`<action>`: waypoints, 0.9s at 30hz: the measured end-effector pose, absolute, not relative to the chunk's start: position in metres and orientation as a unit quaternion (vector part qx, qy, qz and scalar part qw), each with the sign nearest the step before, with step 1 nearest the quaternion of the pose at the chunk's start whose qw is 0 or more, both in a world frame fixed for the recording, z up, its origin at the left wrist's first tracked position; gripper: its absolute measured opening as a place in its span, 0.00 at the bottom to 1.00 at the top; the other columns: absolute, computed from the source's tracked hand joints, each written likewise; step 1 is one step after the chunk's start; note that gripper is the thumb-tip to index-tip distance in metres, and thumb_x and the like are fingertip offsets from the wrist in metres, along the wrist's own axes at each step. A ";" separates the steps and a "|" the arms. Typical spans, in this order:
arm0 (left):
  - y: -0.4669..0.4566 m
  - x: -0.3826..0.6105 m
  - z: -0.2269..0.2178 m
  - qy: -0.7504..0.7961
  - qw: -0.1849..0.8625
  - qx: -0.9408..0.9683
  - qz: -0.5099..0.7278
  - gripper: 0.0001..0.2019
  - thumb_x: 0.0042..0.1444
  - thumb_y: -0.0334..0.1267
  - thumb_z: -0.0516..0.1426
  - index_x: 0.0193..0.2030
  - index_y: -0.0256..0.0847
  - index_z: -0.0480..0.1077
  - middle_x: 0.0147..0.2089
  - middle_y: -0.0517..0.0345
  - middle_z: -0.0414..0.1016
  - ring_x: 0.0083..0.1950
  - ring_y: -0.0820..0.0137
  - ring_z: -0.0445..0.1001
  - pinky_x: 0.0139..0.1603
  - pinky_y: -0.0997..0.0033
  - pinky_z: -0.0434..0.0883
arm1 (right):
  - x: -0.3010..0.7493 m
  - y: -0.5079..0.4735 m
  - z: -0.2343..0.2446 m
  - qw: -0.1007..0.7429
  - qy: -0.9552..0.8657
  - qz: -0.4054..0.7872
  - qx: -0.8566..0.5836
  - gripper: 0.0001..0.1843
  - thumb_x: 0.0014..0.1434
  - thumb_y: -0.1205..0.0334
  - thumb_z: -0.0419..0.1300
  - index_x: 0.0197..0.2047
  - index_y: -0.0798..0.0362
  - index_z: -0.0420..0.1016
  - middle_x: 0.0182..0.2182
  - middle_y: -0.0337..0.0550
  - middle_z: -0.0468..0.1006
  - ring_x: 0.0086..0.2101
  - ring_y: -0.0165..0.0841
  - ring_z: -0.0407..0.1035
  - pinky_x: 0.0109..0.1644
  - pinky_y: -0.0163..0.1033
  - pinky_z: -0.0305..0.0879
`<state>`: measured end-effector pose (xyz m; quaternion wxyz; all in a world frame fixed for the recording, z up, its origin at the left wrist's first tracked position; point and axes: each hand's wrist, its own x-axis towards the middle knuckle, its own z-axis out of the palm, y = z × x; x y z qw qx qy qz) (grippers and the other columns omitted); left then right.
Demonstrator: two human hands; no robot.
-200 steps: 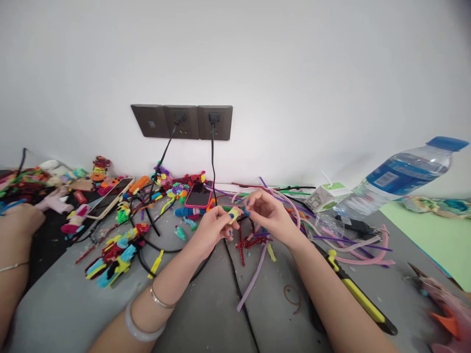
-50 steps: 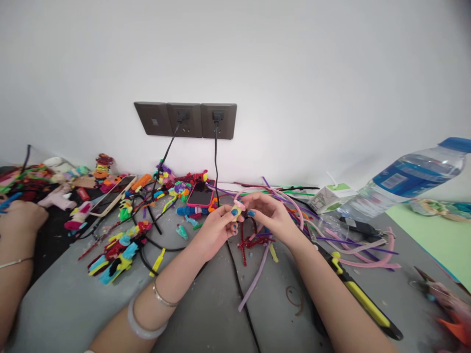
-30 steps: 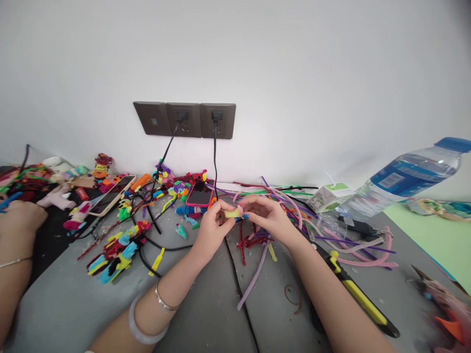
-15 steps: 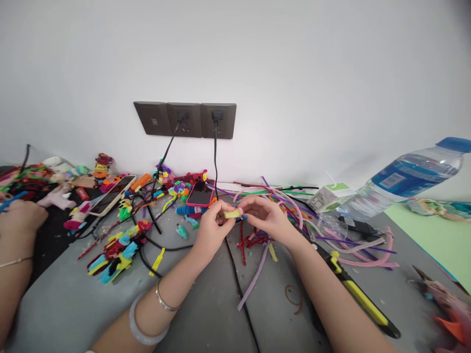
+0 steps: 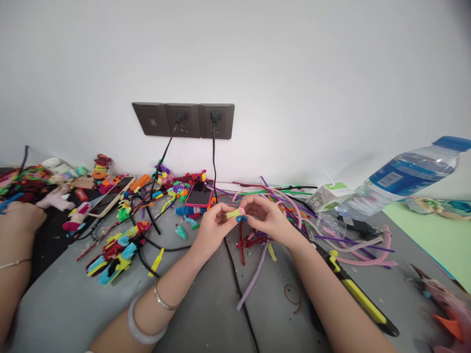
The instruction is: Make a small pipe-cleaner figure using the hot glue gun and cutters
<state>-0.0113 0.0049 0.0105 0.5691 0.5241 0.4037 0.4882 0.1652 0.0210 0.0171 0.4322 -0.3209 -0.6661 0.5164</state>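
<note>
Between my two hands is a short, bent yellow pipe cleaner [image 5: 232, 214] with a pink bit at its right end. My left hand [image 5: 212, 226] pinches the yellow part between thumb and fingers. At the pink end, the fingertips of my right hand [image 5: 265, 219] are closed, with the thumb meeting my left thumb. Part of the piece is hidden by the fingers. Below the hands lie red glittery pipe cleaners [image 5: 250, 241], a lilac pipe cleaner [image 5: 253, 279] and a short yellow piece [image 5: 272, 251].
A black cable [image 5: 235, 274] runs under my hands to a wall socket [image 5: 216, 120]. Phones, pipe-cleaner figures [image 5: 114, 252] and another person's hand [image 5: 24, 218] are at left. A water bottle [image 5: 401, 176], a drink carton [image 5: 328, 196] and a yellow-black cutter [image 5: 362, 296] stand or lie right.
My left thumb has slid right along the yellow piece toward the pink end, now touching near my right thumb. The view has shifted slightly.
</note>
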 end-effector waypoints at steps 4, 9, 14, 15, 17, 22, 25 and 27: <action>0.004 -0.010 0.012 0.410 0.610 0.480 0.479 0.19 0.44 0.50 0.68 0.32 0.38 0.72 0.29 0.62 0.70 0.27 0.77 0.63 0.28 0.75 0.63 | 0.165 0.021 0.018 0.426 -0.670 0.515 -0.323 0.08 0.56 0.62 0.62 0.39 0.50 0.68 0.35 0.41 0.70 0.36 0.33 0.67 0.41 0.38 0.68; 0.003 -0.008 0.014 0.413 0.658 0.423 0.467 0.18 0.42 0.49 0.69 0.31 0.37 0.73 0.29 0.62 0.71 0.26 0.79 0.63 0.28 0.76 0.62 | 0.165 0.020 0.020 0.422 -0.685 0.498 -0.322 0.05 0.57 0.66 0.60 0.38 0.50 0.67 0.33 0.39 0.68 0.33 0.31 0.64 0.37 0.37 0.64; 0.004 -0.007 0.014 0.389 0.710 0.362 0.462 0.18 0.40 0.46 0.71 0.26 0.36 0.72 0.27 0.63 0.68 0.25 0.80 0.59 0.29 0.76 0.60 | 0.165 0.017 0.025 0.415 -0.702 0.471 -0.336 0.05 0.57 0.66 0.59 0.37 0.51 0.66 0.33 0.38 0.68 0.33 0.31 0.65 0.38 0.37 0.63; 0.004 -0.007 0.015 0.380 0.722 0.349 0.461 0.18 0.40 0.46 0.71 0.25 0.36 0.72 0.26 0.63 0.67 0.25 0.80 0.58 0.29 0.75 0.60 | 0.165 0.017 0.026 0.413 -0.705 0.467 -0.338 0.05 0.56 0.66 0.59 0.37 0.51 0.66 0.33 0.38 0.68 0.33 0.31 0.65 0.38 0.37 0.64; 0.003 -0.007 0.015 0.365 0.745 0.326 0.454 0.17 0.40 0.45 0.71 0.25 0.35 0.72 0.26 0.62 0.67 0.26 0.80 0.58 0.29 0.75 0.60 | 0.165 0.016 0.027 0.411 -0.711 0.458 -0.342 0.05 0.56 0.67 0.59 0.37 0.51 0.66 0.33 0.39 0.68 0.33 0.32 0.66 0.38 0.37 0.64; 0.001 -0.008 0.017 0.337 0.799 0.278 0.413 0.13 0.45 0.41 0.69 0.28 0.35 0.72 0.27 0.63 0.64 0.26 0.80 0.58 0.30 0.76 0.61 | 0.164 0.016 0.028 0.411 -0.723 0.436 -0.345 0.04 0.58 0.66 0.58 0.36 0.51 0.66 0.32 0.39 0.67 0.33 0.32 0.65 0.38 0.38 0.65; 0.002 -0.010 0.017 0.321 0.829 0.245 0.386 0.10 0.48 0.39 0.67 0.31 0.35 0.73 0.27 0.62 0.64 0.25 0.80 0.58 0.30 0.75 0.62 | 0.164 0.016 0.028 0.409 -0.729 0.424 -0.347 0.02 0.59 0.64 0.58 0.36 0.51 0.66 0.31 0.40 0.67 0.32 0.32 0.64 0.38 0.38 0.64; 0.003 -0.011 0.015 0.310 0.851 0.217 0.363 0.09 0.50 0.38 0.66 0.33 0.36 0.74 0.28 0.62 0.65 0.24 0.81 0.58 0.29 0.76 0.62 | 0.164 0.016 0.028 0.408 -0.732 0.421 -0.348 0.03 0.58 0.65 0.58 0.36 0.51 0.66 0.31 0.40 0.68 0.32 0.32 0.63 0.37 0.38 0.64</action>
